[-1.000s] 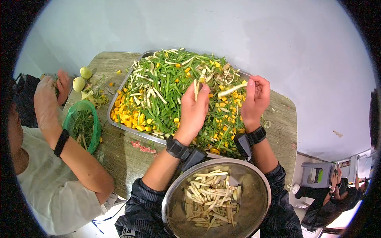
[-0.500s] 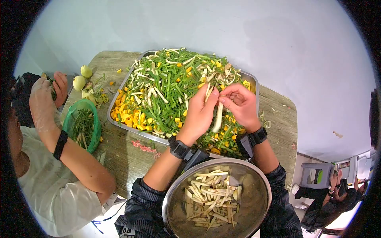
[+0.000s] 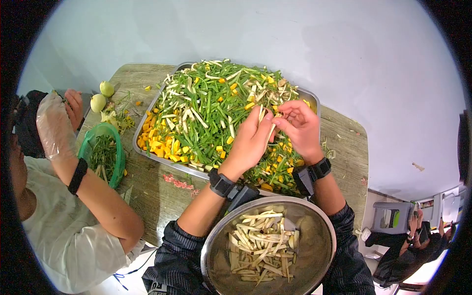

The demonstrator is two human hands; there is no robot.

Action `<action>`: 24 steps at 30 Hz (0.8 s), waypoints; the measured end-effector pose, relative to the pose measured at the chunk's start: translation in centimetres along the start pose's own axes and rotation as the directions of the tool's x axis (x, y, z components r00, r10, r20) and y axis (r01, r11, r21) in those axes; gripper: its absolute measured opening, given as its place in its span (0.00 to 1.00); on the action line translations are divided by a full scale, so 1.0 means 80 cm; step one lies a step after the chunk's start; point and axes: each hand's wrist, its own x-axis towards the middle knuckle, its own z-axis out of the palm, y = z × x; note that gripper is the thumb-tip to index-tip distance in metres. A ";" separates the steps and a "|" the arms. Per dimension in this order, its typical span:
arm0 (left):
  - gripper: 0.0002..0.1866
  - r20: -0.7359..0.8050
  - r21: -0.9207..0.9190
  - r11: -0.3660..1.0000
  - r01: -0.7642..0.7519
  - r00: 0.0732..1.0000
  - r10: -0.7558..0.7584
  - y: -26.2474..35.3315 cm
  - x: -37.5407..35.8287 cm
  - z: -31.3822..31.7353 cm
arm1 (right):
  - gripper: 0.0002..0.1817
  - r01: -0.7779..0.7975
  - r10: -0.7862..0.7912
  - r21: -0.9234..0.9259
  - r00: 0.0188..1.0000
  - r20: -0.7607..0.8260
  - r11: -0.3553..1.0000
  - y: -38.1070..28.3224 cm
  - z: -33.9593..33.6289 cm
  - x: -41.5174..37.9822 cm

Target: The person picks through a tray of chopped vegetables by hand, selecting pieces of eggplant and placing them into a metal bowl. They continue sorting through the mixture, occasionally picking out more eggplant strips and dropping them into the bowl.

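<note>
My left hand [image 3: 249,141] is closed around pale vegetable strips [image 3: 261,114], which stick up between thumb and fingers. Facing it, my right hand [image 3: 299,129] has thumb and forefinger pinched at a pale strip between the two hands; its other fingers are curled. Both hands are above a large metal tray [image 3: 158,159] heaped with cut green stems [image 3: 209,105], orange-yellow cubes [image 3: 160,146] and pale strips. Close to my body, below my wrists, a steel bowl [image 3: 314,268] holds more pale strips [image 3: 263,246].
At left a person with a gloved hand [image 3: 55,128] sits by a green basket [image 3: 119,160] of green stems. Two pale round vegetables [image 3: 98,103] and scraps lie on the wooden table [image 3: 147,211]. Pink bits [image 3: 178,182] lie before the tray. Another person [image 3: 413,250] is far right, near a grey bin [image 3: 388,216].
The long pale piece that hung down between my hands no longer shows there; a thinner strip does. My hands have barely shifted. The gloved hand at left has turned and risen slightly.
</note>
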 end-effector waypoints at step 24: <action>0.14 -0.244 -0.294 0.955 -0.037 0.969 -0.037 0.012 0.003 -0.008 | 0.27 0.368 -0.110 -0.830 0.928 0.355 0.419 -0.016 0.008 0.009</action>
